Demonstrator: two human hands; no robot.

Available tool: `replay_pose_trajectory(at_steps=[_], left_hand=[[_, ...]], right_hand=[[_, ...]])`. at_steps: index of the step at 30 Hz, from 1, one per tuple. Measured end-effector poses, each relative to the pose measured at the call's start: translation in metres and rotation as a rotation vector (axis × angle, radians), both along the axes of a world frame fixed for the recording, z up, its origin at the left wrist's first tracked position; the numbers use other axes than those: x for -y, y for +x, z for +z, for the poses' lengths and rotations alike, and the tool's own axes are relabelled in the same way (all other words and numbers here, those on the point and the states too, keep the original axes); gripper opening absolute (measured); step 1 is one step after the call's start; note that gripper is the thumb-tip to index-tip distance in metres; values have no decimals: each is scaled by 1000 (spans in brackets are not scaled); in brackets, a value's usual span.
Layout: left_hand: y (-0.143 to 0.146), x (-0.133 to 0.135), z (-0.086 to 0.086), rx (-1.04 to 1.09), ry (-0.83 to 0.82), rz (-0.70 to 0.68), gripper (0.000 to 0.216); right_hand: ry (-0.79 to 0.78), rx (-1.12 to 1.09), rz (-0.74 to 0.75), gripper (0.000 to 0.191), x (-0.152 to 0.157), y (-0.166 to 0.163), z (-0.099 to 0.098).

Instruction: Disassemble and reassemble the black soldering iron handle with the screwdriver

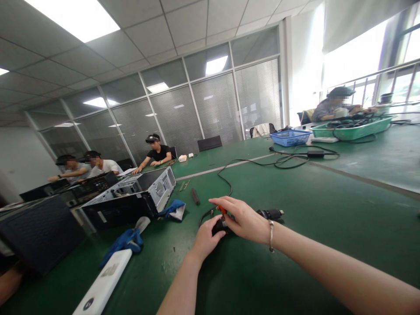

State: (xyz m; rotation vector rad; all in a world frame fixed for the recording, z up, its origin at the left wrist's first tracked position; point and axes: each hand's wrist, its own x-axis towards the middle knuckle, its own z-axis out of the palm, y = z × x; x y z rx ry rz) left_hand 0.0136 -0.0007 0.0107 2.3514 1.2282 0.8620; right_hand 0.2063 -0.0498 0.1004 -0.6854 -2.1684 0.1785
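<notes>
A black corded electric drill (271, 214) lies on the green table, its chuck pointing right. My left hand (207, 237) is closed around the drill's black handle end at the left. My right hand (248, 220), with a bracelet on the wrist, reaches over the tool and covers its middle. Between the right thumb and fingers is a small orange-red piece (222, 210); whether it belongs to the drill I cannot tell. A black cord (204, 215) curves away from the left end.
Left of my hands are an open computer case (123, 210), blue gloves (126, 245), a long white object (105, 282) and a dark bar (195, 196). Blue (290, 138) and green baskets (354, 130) stand at back right, near a cable with an adapter (315, 153). Several people sit around.
</notes>
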Motion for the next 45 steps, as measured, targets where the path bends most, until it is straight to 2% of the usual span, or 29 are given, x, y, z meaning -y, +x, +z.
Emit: replay_pose_trajectory(at_steps=[8, 14, 20, 26, 32, 39, 45], left_hand=[[2, 4, 5, -31, -25, 26, 43], [2, 6, 8, -21, -23, 10, 43], [1, 7, 5, -27, -26, 39, 40], [1, 7, 3, -5, -9, 26, 48], [2, 10, 6, -18, -19, 35, 41], [-1, 10, 2, -5, -1, 31, 47], [-1, 9, -2, -15, 8, 14, 48]], right_hand=[[31, 32, -126, 47, -7, -1, -4], [-10, -3, -37, 57, -2, -3, -2], [-6, 49, -106, 50, -4, -6, -8], [-53, 44, -44, 59, -4, -6, -10], [-40, 59, -104, 53, -4, -6, -8], [-35, 44, -52, 59, -2, -8, -11], [-58, 78, -123, 55, -4, -10, -17]])
